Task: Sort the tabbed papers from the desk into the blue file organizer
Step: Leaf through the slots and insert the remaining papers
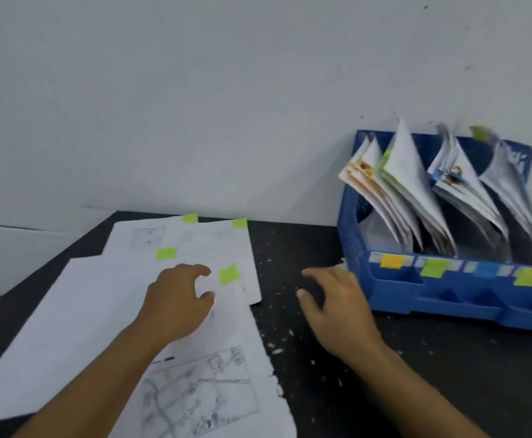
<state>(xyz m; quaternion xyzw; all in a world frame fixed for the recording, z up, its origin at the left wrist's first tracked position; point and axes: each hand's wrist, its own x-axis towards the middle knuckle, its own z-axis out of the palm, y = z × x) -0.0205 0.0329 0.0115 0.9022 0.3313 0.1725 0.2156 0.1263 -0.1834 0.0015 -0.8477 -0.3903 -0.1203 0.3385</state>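
Black desk (448, 374), flecked with white scraps, set against a pale wall (195, 90). Nearest us, a sheet with a line drawing (201, 390) lies on the spread of tabbed papers (100, 295). Our left hand (176, 301) hovers low over that spread, fingers loosely curled and grasping nothing, thumb beside a green tab (228, 275). Our right hand (337, 308) hangs over bare desk just left of the blue file organizer (448, 298), fingers relaxed, holding nothing. Farther back, filed papers (432, 191) lean in its slots; colored labels (392, 260) mark its front rail.
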